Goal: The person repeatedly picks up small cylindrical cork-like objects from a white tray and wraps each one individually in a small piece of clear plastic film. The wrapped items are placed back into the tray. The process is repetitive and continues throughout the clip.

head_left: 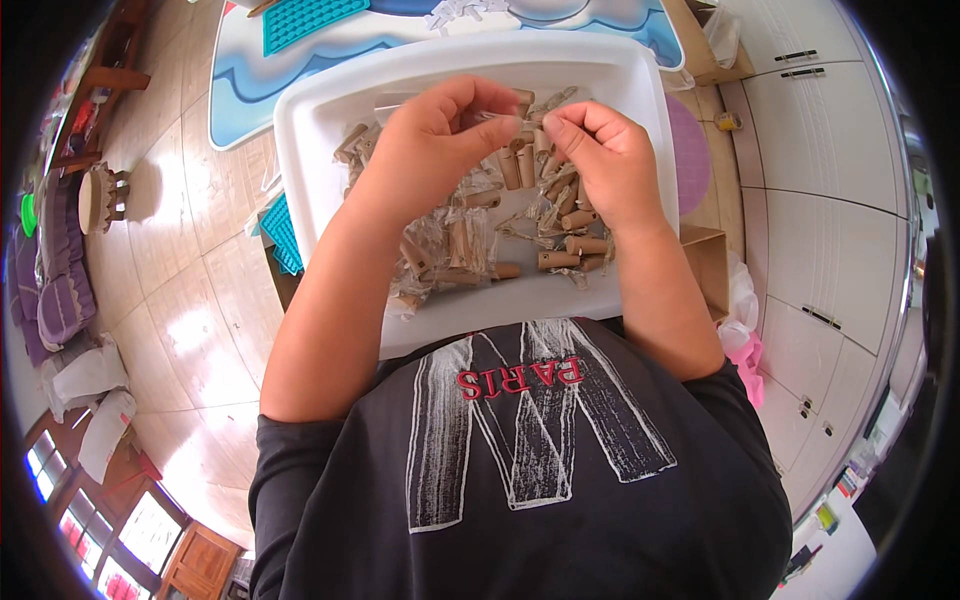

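Note:
Both of my hands are raised over a white plastic bin [470, 58]. My left hand [450, 130] is closed, with thumb and index finger pinched together at the edge of a clear plastic bag [533, 124]. Just to its right, my right hand [610, 160] pinches the same thin plastic between thumb and fingertips. What is inside the bag is hidden by my fingers. Below lie many light-brown cylinders [585, 245] with small holes and thin cords. On the left side of the bin, several cylinders sit in crinkled clear wrappers [450, 245].
The bin rests by a table [235, 90] with a blue-and-white wave pattern. On it are a teal grid tray [312, 25] and white paper pieces [465, 12]. At right stand a cardboard box [706, 265] and white cabinets [835, 140]; a stool [103, 198] is left.

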{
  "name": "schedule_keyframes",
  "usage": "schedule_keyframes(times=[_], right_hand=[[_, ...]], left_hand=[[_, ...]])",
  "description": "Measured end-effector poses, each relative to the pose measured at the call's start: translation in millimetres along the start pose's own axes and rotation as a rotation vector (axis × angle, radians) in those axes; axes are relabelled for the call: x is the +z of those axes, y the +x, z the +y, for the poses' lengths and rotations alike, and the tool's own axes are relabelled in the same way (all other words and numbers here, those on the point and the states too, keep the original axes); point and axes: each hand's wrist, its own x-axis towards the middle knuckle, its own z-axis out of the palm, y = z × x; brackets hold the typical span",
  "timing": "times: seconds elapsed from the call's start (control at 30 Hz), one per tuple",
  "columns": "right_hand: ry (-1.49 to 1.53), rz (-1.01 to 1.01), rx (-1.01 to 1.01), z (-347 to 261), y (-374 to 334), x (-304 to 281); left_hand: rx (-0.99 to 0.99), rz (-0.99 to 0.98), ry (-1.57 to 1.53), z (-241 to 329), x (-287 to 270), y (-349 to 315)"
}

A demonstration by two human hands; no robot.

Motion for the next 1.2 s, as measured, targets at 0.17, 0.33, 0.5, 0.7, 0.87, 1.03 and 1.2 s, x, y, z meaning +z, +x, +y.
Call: schedule_keyframes(times=[0.17, 0.33, 0.5, 0.7, 0.87, 1.03, 1.2], right_hand=[[0.084, 0.018, -0.088, -2.3, -1.6, 4.4], [-0.098, 0.072, -0.137, -0.1, -2.4, 4.8], [-0.063, -0.005, 0.058, -1.1, -0.6, -3.8], [0.064, 0.021, -0.065, -0.4, -2.9, 5.1], [-0.067, -0.004, -0.110, 5.1, -2.2, 1.0], [-0.138, -0.027, -0.157, 2.4, -4.0, 0.4], [-0.308, 0.062, -0.379, 4.6, -2.6, 2.1]], left_hand=[[-0.173, 0.053, -0.193, 6.5, 0.6, -2.5], [-0.265, 0.001, -0.282, 6.8, 1.4, -5.2], [-0.088, -0.006, 0.020, -7.8, 3.6, -5.9], [-0.236, 0.066, 0.028, -1.5, 5.7, -4.0], [-0.220, 0.024, -0.194, -2.4, 3.9, -5.7], [-0.304, 0.057, -0.284, -7.8, 4.7, -4.9], [-0.291, 0.015, -0.278, -7.4, 2.3, -4.3]])
